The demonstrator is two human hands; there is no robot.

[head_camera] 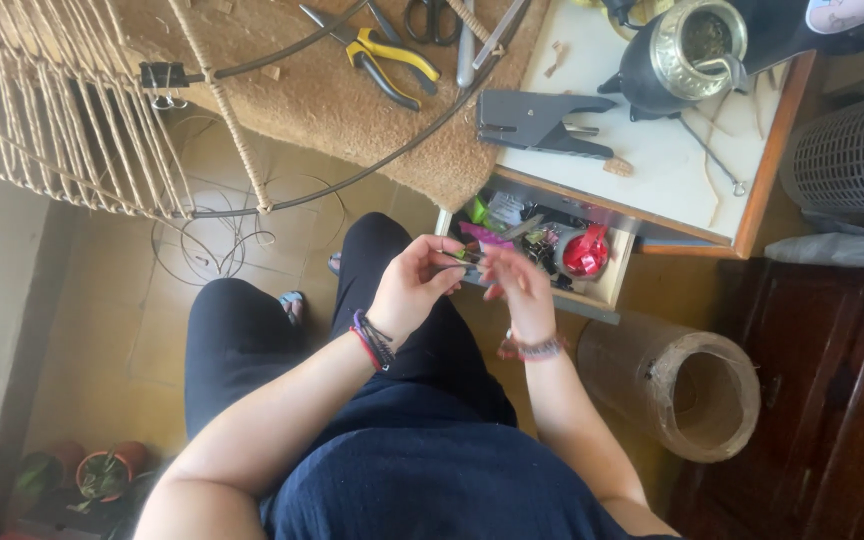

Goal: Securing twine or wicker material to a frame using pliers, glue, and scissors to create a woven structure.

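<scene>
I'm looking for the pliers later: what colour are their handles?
Yellow and black handles on the pliers, lying on the brown mat; the head view shows them clearly.

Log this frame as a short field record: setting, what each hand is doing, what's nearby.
Setting: seated person, tiled floor, small table with an open drawer
Left hand: pinching a thin dark item, too small to identify
Right hand: fingers at the same item, blurred
Drawer contents: red ribbon bow, mixed small items
On table: yellow-handled pliers, grey stapler, scissors
Beside: wire frame wrapped with cord, cardboard tube
</scene>
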